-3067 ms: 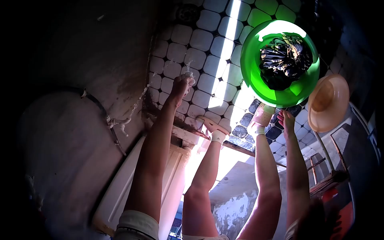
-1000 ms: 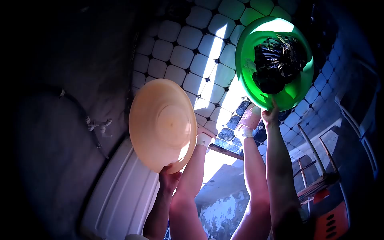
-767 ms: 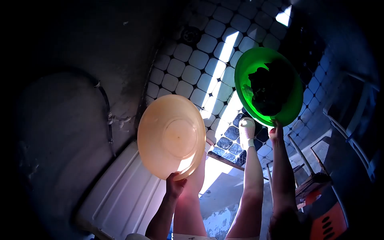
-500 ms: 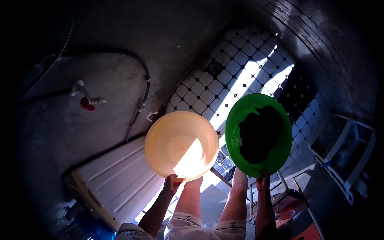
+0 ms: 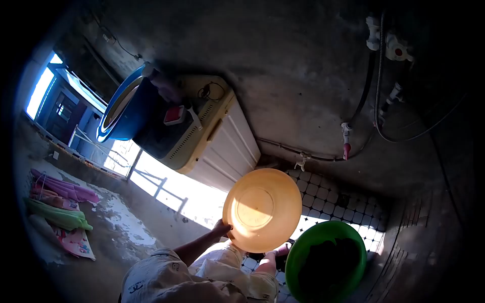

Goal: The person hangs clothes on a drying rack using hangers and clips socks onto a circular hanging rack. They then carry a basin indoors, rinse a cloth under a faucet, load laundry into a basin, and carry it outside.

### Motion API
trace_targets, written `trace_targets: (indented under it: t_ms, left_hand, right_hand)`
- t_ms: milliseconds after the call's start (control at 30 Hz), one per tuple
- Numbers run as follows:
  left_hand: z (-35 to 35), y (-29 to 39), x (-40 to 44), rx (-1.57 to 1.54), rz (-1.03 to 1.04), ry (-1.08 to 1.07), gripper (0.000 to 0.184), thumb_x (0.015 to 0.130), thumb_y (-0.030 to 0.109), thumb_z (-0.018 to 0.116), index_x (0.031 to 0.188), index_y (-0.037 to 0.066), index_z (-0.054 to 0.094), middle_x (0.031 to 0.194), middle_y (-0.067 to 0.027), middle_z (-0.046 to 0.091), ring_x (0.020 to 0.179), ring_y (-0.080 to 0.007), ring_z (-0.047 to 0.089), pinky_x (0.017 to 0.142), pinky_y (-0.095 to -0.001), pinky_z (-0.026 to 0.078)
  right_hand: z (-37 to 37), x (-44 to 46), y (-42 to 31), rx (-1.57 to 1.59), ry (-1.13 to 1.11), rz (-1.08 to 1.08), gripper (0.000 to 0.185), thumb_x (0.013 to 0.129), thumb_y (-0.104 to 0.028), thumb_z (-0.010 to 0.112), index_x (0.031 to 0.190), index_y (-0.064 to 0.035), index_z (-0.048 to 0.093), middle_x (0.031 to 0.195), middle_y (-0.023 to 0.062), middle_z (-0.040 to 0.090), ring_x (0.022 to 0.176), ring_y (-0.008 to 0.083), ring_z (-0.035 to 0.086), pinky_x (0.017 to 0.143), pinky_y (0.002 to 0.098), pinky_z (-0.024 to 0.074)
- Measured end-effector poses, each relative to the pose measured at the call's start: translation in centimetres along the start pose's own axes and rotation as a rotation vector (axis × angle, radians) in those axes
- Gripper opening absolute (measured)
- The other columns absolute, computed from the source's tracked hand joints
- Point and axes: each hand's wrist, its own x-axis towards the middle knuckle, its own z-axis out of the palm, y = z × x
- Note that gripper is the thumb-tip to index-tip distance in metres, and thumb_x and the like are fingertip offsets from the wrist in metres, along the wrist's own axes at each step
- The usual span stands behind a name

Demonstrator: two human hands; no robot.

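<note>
An orange-yellow basin (image 5: 285, 202) is held by its lower left rim in my left hand (image 5: 222, 229), its inside facing me with sunlight across it. To its lower right is a green basin (image 5: 357, 270) with a dark heap of cloth (image 5: 328, 262) inside. The two basins are close together, above the tiled floor. My right hand is not visible; the lower part of the green basin is near the frame's bottom edge.
A washing machine (image 5: 222, 151) stands by the wall with a blue tub (image 5: 144, 108) on top. Taps and hoses (image 5: 346, 136) run along the wall. Coloured cloths (image 5: 63, 212) hang at the left, near a bright doorway. Tiled floor (image 5: 328, 194) lies beyond the basins.
The view has swung left toward the washing machine and doorway. Earlier, my left hand took hold of the orange-yellow basin and my right hand the green one, which has been lifted.
</note>
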Motion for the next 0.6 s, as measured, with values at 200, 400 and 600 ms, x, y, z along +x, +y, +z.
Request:
trace_targets:
  t_ms: [200, 400, 600]
  left_hand:
    - [-11.4, -7.8, -3.7, -0.585, -0.4, -0.027, 0.032, 0.075, 0.014, 0.053, 0.103, -0.002, 0.049, 0.092, -0.0147, 0.057, 0.081, -0.0257, 0.061, 0.074, -0.036, 0.052]
    - [-25.0, -19.8, -12.9, -0.918, -0.076, 0.487, 0.034, 0.078, 0.022, 0.054, 0.105, 0.002, 0.049, 0.1, -0.0121, 0.056, 0.084, -0.0239, 0.06, 0.071, -0.0371, 0.052]
    - [-41.4, -9.8, -21.3, -1.083, 0.458, 0.72, 0.05, 0.074, 0.013, 0.053, 0.12, 0.004, 0.036, 0.103, -0.0122, 0.054, 0.095, -0.0257, 0.056, 0.069, -0.0401, 0.054]
  right_hand:
    - [9.4, -5.9, 0.9, -0.333, -0.252, 0.019, 0.025, 0.07, -0.004, 0.056, 0.095, -0.0057, 0.054, 0.087, 0.0046, 0.054, 0.074, 0.0164, 0.054, 0.062, 0.0247, 0.0433]
    - [16.3, -12.9, 8.0, -0.575, -0.406, 0.041, 0.028, 0.069, -0.001, 0.056, 0.097, -0.0054, 0.052, 0.088, 0.0057, 0.054, 0.075, 0.0183, 0.054, 0.065, 0.0259, 0.0434]
    - [17.6, -19.9, 14.1, -0.754, -0.516, 0.038, 0.032, 0.068, 0.002, 0.056, 0.099, -0.0052, 0.051, 0.09, 0.0069, 0.053, 0.077, 0.0202, 0.054, 0.067, 0.0271, 0.0435]
